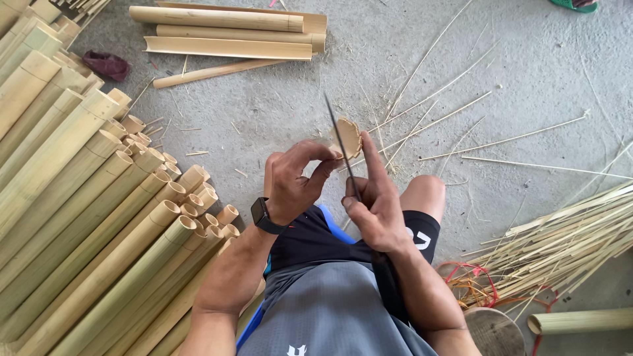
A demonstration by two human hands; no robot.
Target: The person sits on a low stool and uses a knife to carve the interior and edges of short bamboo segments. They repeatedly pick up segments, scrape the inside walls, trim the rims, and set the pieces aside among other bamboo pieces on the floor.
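Note:
My left hand [295,179] pinches a small flat tan bamboo piece [349,136] with a ragged edge, held up in front of me. My right hand [377,201] grips the handle of a long thin dark knife [339,138], index finger stretched along it. The blade points up and away, and its edge lies against the bamboo piece. A black watch [262,216] sits on my left wrist. I am seated, with my bare knee [425,191] just right of the hands.
A big stack of cut bamboo tubes [79,198] fills the left side. Split bamboo halves [231,33] lie at the top. Thin slivers [461,112] are scattered on the concrete floor; a bundle of strips [567,244] lies right, beside a wooden block [491,329].

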